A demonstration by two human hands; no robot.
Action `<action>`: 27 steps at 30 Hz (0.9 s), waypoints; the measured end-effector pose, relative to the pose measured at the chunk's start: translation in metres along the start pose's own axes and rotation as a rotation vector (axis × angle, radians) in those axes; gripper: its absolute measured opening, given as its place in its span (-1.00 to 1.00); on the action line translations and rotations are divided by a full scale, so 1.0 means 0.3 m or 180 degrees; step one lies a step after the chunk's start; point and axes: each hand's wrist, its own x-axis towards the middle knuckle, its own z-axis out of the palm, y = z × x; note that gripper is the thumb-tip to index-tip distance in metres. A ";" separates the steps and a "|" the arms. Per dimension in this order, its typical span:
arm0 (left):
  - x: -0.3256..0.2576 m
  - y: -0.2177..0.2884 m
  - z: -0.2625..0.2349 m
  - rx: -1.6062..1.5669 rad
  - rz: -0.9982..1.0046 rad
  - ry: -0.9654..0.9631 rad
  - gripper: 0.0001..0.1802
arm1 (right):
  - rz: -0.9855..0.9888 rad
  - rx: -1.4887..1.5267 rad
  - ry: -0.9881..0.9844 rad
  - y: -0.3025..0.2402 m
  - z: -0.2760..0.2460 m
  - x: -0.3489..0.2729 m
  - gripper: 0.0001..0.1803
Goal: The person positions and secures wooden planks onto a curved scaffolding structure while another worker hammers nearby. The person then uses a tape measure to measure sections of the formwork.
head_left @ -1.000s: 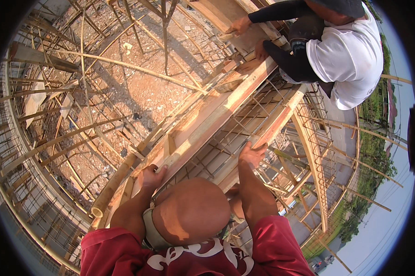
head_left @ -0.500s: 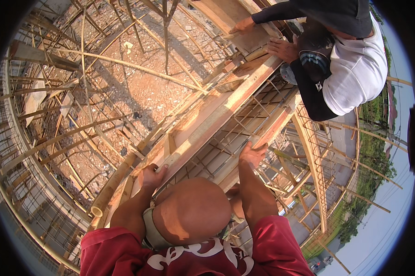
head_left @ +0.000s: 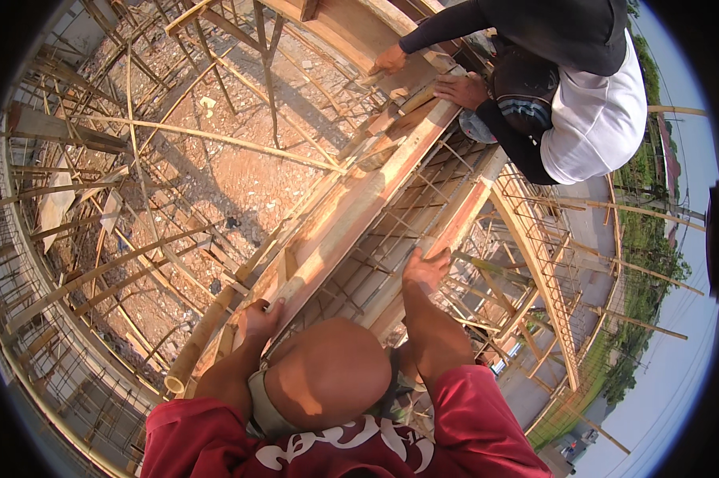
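Head view, high on timber beam formwork above bare ground.

Left hand (head_left: 257,320) — fingers curled over the top edge of the left side board (head_left: 351,219) of the form, gripping it at its near end. Right hand (head_left: 425,269) — palm down, fingers spread and pressed flat on the top edge of the right side board (head_left: 455,227), not wrapped round it. Judgement: the two hands sit on opposite walls of the trough to brace the body over the drop and to steady the boards; a bent knee (head_left: 327,374) fills the near gap between the arms.

The form runs from near-left to far-right. Between its two boards lies the rebar cage (head_left: 399,231), long bars tied with stirrups, resting inside and below both hands.

Far right: a co-worker in a white shirt with dark sleeves (head_left: 590,119) leans over the far end of the same form, both hands down on the timber there; what those fingers hold I cannot tell.

Counts: side boards 2; the person's own hands 2; co-worker's hands 2; people 2. Bamboo scaffold poles (head_left: 216,137) on the left — too many and too crossed to count. One more steel cage (head_left: 538,247) stands right of the form.
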 end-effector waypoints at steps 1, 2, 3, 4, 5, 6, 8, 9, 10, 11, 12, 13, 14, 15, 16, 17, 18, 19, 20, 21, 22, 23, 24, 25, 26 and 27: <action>-0.001 0.000 0.000 0.0055 -0.0042 -0.0004 -0.34 | 0.0026 -0.0019 0.0002 0.002 0.002 -0.001 -0.04; 0.001 -0.001 0.002 0.0022 0.0003 -0.0019 -0.34 | 0.0014 -0.0066 0.0056 0.000 0.005 -0.002 -0.04; 0.004 -0.002 0.007 0.0012 0.0021 -0.0027 -0.34 | -0.0019 -0.0148 0.0120 -0.002 0.005 -0.002 -0.05; 0.006 -0.007 0.011 0.0034 0.0032 -0.0010 -0.34 | 0.0056 -0.0063 0.0070 -0.004 0.005 -0.005 -0.04; 0.008 -0.011 0.015 -0.0011 0.0050 0.0013 -0.32 | 0.0109 -0.0011 0.0032 -0.007 0.002 -0.006 -0.04; 0.011 -0.013 0.020 -0.0030 0.0064 0.0065 -0.29 | 0.0139 0.0020 0.0029 -0.012 -0.001 -0.007 -0.04; 0.010 -0.018 0.023 -0.0064 0.0066 0.0109 -0.26 | 0.0186 0.0007 -0.0012 -0.020 -0.008 -0.008 -0.04; 0.008 -0.019 0.021 -0.0076 0.0058 0.0095 -0.26 | 0.0219 -0.0048 -0.0007 -0.022 -0.014 -0.011 -0.04; 0.008 -0.016 0.019 -0.0054 0.0016 0.0067 -0.26 | 0.0208 0.0016 -0.0025 -0.023 -0.017 -0.010 -0.04; 0.008 -0.014 0.016 -0.0050 0.0070 0.0056 -0.29 | 0.0199 0.0049 -0.0038 -0.024 -0.020 -0.011 -0.04; 0.007 -0.011 0.012 -0.0004 0.0081 0.0024 -0.32 | 0.0197 0.0078 -0.0053 -0.023 -0.020 -0.012 -0.04; 0.006 -0.009 0.008 0.0083 0.0069 -0.0002 -0.36 | 0.0227 0.0072 -0.0079 -0.022 -0.020 -0.012 -0.04; 0.007 -0.007 0.005 0.0096 0.0059 -0.0041 -0.32 | 0.0254 0.0066 -0.0107 -0.021 -0.019 -0.012 -0.04; 0.008 -0.005 0.003 0.0142 0.0027 -0.0065 -0.28 | 0.0238 0.0064 -0.0078 -0.019 -0.017 -0.011 -0.03; 0.010 -0.004 0.001 0.0249 -0.0060 -0.0085 -0.24 | 0.0198 0.0073 -0.0055 -0.018 -0.015 -0.012 -0.03; 0.009 -0.003 0.002 0.0202 -0.0028 -0.0060 -0.24 | 0.0123 0.0084 0.0025 -0.016 -0.014 -0.013 -0.03; 0.008 -0.003 0.005 0.0215 -0.0049 -0.0032 -0.23 | 0.0089 0.0068 0.0048 -0.015 -0.014 -0.014 -0.03; 0.007 -0.005 0.007 0.0262 -0.0093 -0.0001 -0.23 | 0.0085 0.0136 -0.0002 -0.014 -0.017 -0.014 -0.03; 0.007 -0.008 0.009 0.0222 -0.0023 0.0028 -0.25 | 0.0117 0.0173 -0.0108 -0.011 -0.021 -0.013 -0.03; 0.008 -0.011 0.011 0.0214 0.0027 0.0063 -0.27 | 0.0119 0.0212 -0.0159 -0.010 -0.026 -0.013 -0.02; 0.009 -0.013 0.014 0.0258 0.0047 0.0105 -0.29 | 0.0124 0.0249 -0.0236 -0.010 -0.031 -0.013 -0.02; 0.013 -0.017 0.015 0.0222 0.0028 0.0007 -0.27 | 0.0102 0.0288 -0.0261 -0.007 -0.035 -0.014 -0.02; 0.021 -0.019 0.015 0.0237 -0.0023 -0.0078 -0.25 | 0.0093 0.0310 -0.0282 -0.007 -0.039 -0.015 -0.01; 0.027 -0.021 0.015 0.0288 -0.0094 -0.0133 -0.23 | 0.0060 0.0420 -0.0286 -0.006 -0.040 -0.015 -0.01; 0.029 -0.024 0.016 0.0238 -0.0044 -0.0110 -0.23 | 0.0054 0.0510 -0.0288 -0.004 -0.041 -0.016 -0.01; 0.029 -0.026 0.017 0.0233 -0.0008 -0.0071 -0.22 | 0.0040 0.0578 -0.0271 -0.002 -0.039 -0.017 -0.01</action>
